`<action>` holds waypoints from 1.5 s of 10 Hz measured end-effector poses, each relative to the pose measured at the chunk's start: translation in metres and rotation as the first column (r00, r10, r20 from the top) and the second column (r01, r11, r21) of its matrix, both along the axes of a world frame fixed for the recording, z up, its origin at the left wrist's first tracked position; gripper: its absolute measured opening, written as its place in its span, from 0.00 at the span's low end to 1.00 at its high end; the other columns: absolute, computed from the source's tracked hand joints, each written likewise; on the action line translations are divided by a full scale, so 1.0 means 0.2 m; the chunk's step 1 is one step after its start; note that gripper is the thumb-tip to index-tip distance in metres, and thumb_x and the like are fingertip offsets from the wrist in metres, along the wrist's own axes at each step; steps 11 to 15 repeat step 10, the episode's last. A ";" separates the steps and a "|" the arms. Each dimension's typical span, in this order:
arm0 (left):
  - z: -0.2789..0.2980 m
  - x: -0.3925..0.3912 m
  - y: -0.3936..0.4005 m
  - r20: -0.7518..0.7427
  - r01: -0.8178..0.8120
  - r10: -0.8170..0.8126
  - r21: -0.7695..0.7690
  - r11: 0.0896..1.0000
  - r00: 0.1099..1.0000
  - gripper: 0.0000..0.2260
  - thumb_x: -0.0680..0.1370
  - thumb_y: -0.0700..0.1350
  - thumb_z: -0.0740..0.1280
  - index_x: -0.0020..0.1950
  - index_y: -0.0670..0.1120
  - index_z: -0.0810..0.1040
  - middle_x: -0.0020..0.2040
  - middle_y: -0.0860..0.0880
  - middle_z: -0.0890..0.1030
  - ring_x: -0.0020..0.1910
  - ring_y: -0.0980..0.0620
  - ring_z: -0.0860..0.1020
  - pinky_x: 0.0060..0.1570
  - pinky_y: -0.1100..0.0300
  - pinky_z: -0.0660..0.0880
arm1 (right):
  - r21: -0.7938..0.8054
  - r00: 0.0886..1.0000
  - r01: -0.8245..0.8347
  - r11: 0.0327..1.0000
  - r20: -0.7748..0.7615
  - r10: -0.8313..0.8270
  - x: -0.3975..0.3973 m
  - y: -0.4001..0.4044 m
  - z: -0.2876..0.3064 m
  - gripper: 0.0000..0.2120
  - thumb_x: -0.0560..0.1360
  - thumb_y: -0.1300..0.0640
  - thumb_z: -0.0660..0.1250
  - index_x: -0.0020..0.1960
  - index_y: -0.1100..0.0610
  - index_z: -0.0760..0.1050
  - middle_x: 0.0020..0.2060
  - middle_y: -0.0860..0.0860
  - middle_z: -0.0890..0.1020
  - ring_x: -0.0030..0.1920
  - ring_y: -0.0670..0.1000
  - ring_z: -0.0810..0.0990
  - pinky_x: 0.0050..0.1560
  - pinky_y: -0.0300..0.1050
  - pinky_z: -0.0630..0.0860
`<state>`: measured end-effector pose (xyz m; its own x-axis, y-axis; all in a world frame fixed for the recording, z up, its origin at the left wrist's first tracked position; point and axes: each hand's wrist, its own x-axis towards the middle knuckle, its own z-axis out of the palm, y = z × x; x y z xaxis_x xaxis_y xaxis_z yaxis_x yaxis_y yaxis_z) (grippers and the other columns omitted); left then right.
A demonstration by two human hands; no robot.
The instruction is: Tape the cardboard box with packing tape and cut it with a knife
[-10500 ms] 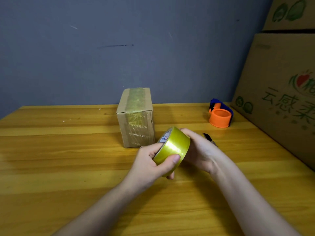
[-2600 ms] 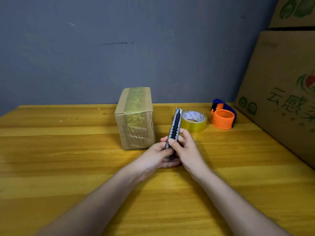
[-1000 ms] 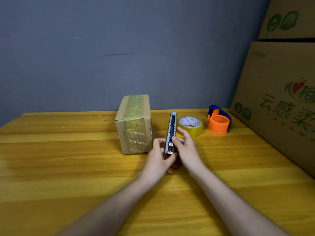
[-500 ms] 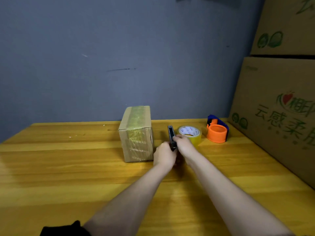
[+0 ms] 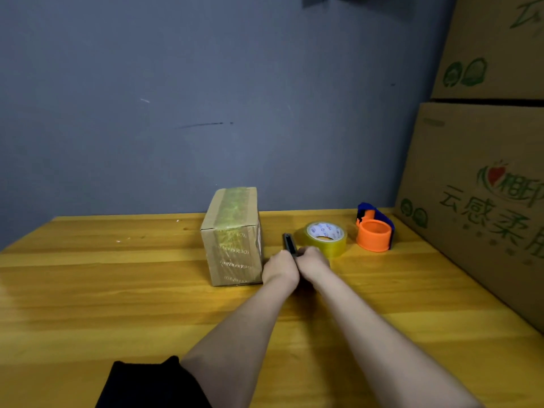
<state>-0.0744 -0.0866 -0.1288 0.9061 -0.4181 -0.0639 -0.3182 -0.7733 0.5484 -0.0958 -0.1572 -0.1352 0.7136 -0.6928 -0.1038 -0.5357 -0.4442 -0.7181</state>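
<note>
A small cardboard box (image 5: 234, 240) stands on the wooden table (image 5: 117, 290), with yellowish tape running over its top and down its front face. Just right of it, my left hand (image 5: 279, 267) and my right hand (image 5: 312, 262) are pressed together around a dark utility knife (image 5: 288, 244). Only the knife's far end sticks out beyond my fingers, and I cannot see a blade. A roll of clear yellowish packing tape (image 5: 325, 238) lies flat on the table right behind my right hand.
An orange and blue tape dispenser (image 5: 374, 231) sits right of the roll. Large printed cardboard cartons (image 5: 482, 187) are stacked along the table's right side. A grey wall closes off the back. A dark sleeve (image 5: 147, 384) shows at the bottom edge.
Both hands have moved away from me with the knife, reaching out beside the box and close to the tape roll. The camera has tilted up. The roll was put down earlier.
</note>
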 end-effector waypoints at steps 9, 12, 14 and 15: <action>0.14 -0.04 0.04 -0.103 0.137 -0.132 0.044 0.990 0.986 0.11 0.77 0.33 0.59 0.58 0.39 0.75 0.55 0.39 0.81 0.46 0.38 0.83 0.36 0.51 0.81 | 0.047 0.995 -0.079 0.996 0.057 0.076 -0.07 -0.08 0.02 0.15 0.76 0.60 0.57 0.31 0.55 0.69 0.31 0.53 0.73 0.32 0.54 0.70 0.31 0.42 0.63; 0.21 -0.06 0.07 -0.059 0.159 -0.159 -0.019 0.987 0.985 0.10 0.77 0.35 0.59 0.55 0.39 0.77 0.46 0.40 0.84 0.40 0.42 0.85 0.38 0.54 0.82 | 0.024 0.993 -0.044 0.999 0.106 0.042 -0.12 -0.10 0.05 0.12 0.76 0.56 0.58 0.36 0.55 0.75 0.42 0.58 0.83 0.43 0.60 0.81 0.42 0.47 0.74; 0.21 -0.06 0.07 -0.059 0.159 -0.159 -0.019 0.987 0.985 0.10 0.77 0.35 0.59 0.55 0.39 0.77 0.46 0.40 0.84 0.40 0.42 0.85 0.38 0.54 0.82 | 0.024 0.993 -0.044 0.999 0.106 0.042 -0.12 -0.10 0.05 0.12 0.76 0.56 0.58 0.36 0.55 0.75 0.42 0.58 0.83 0.43 0.60 0.81 0.42 0.47 0.74; 0.21 -0.06 0.07 -0.059 0.159 -0.159 -0.019 0.987 0.985 0.10 0.77 0.35 0.59 0.55 0.39 0.77 0.46 0.40 0.84 0.40 0.42 0.85 0.38 0.54 0.82 | 0.024 0.993 -0.044 0.999 0.106 0.042 -0.12 -0.10 0.05 0.12 0.76 0.56 0.58 0.36 0.55 0.75 0.42 0.58 0.83 0.43 0.60 0.81 0.42 0.47 0.74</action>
